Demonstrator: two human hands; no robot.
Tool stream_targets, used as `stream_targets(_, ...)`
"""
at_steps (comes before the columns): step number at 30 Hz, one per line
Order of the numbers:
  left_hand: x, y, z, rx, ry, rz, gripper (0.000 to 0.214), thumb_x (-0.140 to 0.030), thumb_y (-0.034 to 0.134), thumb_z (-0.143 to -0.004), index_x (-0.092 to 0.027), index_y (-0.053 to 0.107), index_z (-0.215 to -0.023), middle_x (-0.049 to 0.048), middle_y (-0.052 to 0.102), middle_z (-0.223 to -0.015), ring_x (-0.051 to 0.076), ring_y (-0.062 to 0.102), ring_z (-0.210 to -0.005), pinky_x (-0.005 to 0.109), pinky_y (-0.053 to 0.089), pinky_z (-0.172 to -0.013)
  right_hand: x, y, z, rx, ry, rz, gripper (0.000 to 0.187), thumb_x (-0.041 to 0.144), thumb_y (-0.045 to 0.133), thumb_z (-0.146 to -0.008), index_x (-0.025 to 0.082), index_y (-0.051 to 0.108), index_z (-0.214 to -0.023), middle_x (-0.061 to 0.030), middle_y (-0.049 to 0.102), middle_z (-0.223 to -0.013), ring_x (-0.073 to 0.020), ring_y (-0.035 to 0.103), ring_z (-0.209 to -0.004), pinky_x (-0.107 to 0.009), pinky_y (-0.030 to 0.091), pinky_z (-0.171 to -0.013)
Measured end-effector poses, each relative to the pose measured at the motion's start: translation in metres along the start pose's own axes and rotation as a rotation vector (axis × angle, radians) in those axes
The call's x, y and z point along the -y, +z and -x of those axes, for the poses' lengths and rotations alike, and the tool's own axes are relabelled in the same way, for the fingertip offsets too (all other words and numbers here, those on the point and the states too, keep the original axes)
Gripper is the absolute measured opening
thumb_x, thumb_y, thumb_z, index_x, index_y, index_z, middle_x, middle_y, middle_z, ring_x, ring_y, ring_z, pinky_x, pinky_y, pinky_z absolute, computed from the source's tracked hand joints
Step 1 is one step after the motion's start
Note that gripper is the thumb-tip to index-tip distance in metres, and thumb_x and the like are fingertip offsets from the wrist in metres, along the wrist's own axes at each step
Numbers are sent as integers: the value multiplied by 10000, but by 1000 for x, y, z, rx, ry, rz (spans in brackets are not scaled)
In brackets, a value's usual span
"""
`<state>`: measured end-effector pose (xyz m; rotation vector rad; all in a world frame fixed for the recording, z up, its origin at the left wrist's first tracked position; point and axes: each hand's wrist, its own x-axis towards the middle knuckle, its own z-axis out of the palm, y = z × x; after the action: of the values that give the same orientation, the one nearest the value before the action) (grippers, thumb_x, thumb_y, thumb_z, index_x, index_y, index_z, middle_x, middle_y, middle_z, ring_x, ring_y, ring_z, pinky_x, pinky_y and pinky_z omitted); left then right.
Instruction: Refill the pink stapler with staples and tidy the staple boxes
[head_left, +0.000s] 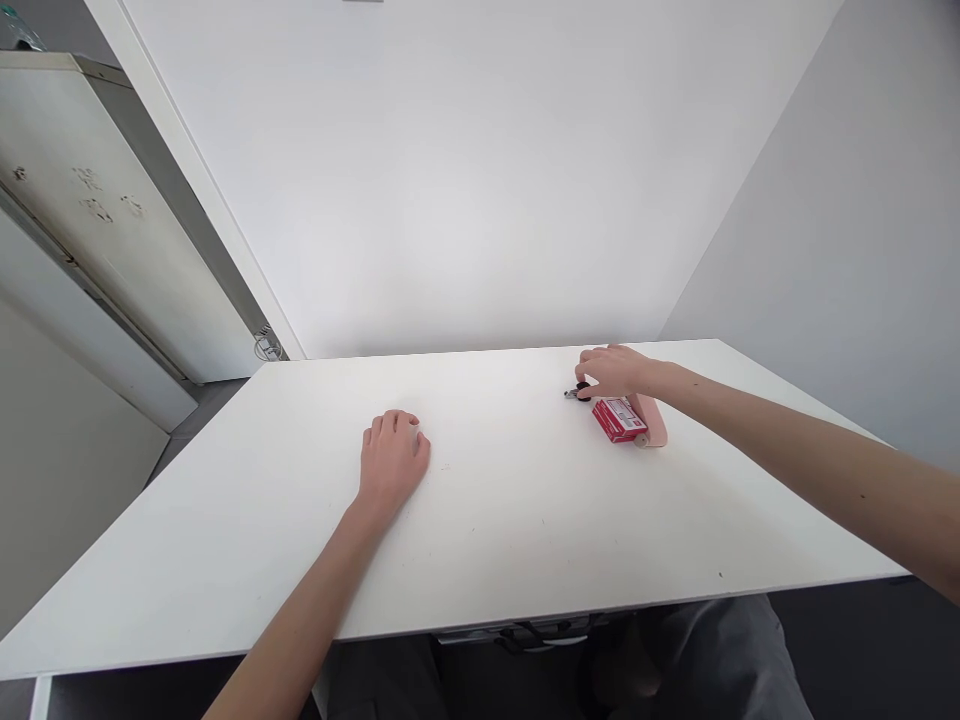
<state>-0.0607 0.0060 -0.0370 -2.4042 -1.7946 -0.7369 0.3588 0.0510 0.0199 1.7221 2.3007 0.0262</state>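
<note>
My left hand (391,462) rests on the white table (487,520) left of the middle, its fingers curled under and a small white thing showing at the knuckles. My right hand (616,371) reaches to the far right of the table, fingers pinched on a small black and metal object (576,392). Just in front of that hand lies a small red box (618,419) with white print. A pink roll-like object (654,424) lies against the box on its right side.
The table stands in a corner of white walls. A white door or cabinet (97,220) is at the left. A cable (264,346) hangs near the table's far left corner. My lap shows below the near edge.
</note>
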Motion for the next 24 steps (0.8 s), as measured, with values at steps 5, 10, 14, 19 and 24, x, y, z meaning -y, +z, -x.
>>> stream_targets(5,1,1,0,-2,0,-10,219,-230,460,-935,-210,620,-1083,129,680,-1205,316,624,-1122,486,480,-983,-9,4,-1,62,48,16,380,582,677,-812,227,749,-694,-172,710,-1048,-406,624,-1112,-546,447,-964)
stream_targets(10,3,4,-1,-9,7,-8,224,-230,466,-930,-207,624,-1085,134,683,-1201,320,622,-1116,492,482,-975,-17,5,1,91,103,9,438,663,653,-798,245,757,-715,-163,735,-870,-425,659,-1041,-580,465,-926)
stream_targets(14,4,4,-1,-6,8,-5,218,-235,454,-938,-206,622,-1074,133,680,-1198,317,623,-1114,492,479,-985,-15,2,3,46,59,-26,393,566,557,-884,307,770,-1091,-112,756,-1189,-377,651,-1174,-540,460,-988)
stream_targets(19,5,3,-1,-7,12,-3,203,-238,466,-934,-210,620,-1064,132,682,-1195,314,623,-1098,489,481,-972,-8,3,4,79,22,-31,301,440,565,-882,331,776,-1068,-77,791,-1040,-324,700,-1049,-492,465,-972)
stream_targets(24,4,2,-1,-8,9,-4,214,-235,464,-931,-212,622,-1073,130,680,-1198,313,628,-1096,486,482,-968,-8,6,2,90,35,2,246,439,589,-858,300,785,-915,-98,780,-932,-332,697,-1012,-500,454,-968)
